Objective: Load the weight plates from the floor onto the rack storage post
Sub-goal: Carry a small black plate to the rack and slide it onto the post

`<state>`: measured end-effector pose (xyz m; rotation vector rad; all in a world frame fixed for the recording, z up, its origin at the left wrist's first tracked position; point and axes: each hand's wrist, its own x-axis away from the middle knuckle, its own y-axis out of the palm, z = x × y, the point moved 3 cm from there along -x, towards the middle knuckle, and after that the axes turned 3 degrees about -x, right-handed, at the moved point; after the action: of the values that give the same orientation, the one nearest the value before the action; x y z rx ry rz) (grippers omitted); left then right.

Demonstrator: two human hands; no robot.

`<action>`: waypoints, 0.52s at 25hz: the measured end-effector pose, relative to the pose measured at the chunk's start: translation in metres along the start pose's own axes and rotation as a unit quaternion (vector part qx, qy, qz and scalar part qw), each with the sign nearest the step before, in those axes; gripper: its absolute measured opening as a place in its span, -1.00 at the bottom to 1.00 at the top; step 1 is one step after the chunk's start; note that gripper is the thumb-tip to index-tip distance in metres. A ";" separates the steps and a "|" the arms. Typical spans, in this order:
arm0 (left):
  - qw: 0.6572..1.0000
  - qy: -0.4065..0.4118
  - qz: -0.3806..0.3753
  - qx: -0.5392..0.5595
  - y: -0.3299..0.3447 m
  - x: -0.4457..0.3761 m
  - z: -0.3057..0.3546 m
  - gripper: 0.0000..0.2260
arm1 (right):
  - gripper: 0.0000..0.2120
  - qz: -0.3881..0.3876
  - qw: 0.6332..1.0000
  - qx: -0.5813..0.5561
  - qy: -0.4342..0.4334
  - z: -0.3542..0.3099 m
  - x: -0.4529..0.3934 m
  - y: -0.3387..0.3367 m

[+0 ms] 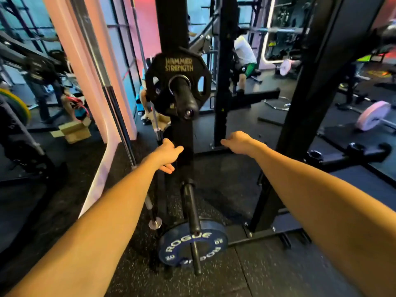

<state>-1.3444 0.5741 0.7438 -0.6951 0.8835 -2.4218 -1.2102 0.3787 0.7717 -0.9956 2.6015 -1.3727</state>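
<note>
Looking down past both forearms, we take the rack upright (182,133) first, a tall black steel column running from twelve o'clock toward the centre; a wrong move here would be lifting the floor plate carelessly and catching it on the lower post, which overhangs it. The rubber floor (246,271), dark and speckled, looks grippy, so we judge a slip underfoot unlikely; a dropped plate would land flat and dull rather than roll. The black plate (179,81), marked Hammer Strength, many-sided with grip holes, already sits on the upper storage post (185,97) at about twelve o'clock, close against the upright; that post is a smooth dark cylinder with a capped end. At six o'clock the blue plate (192,243), round, rubbery and lettered Rogue, lies flat on the floor beneath the lower post (192,213), a slim black bar jutting toward us; lying flat gives the fingers little edge to get under, so we expect pinched fingertips if it is levered up hastily. Our left hand (168,154) hovers at ten o'clock beside the upright, fingers loosely curled, holding nothing; our right hand (237,142) at one o'clock is likewise slack and empty.
</note>
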 end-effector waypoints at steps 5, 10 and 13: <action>0.983 -0.029 -0.182 0.019 0.131 0.047 -0.034 -0.61 | -0.57 -0.023 0.997 -0.015 0.077 0.132 0.069 0.065; 0.943 -0.027 -0.318 -0.096 0.265 0.097 -0.059 -0.82 | -0.66 -0.034 0.977 -0.050 0.205 0.279 0.168 0.123; 0.890 -0.022 -0.409 -0.199 0.347 0.129 -0.082 -0.79 | -0.69 -0.035 0.945 -0.119 0.304 0.360 0.238 0.157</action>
<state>-1.4049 0.2999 0.4896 -1.5244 1.2744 -2.9262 -1.3680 0.0484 0.4943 -0.7806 3.2686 -1.6242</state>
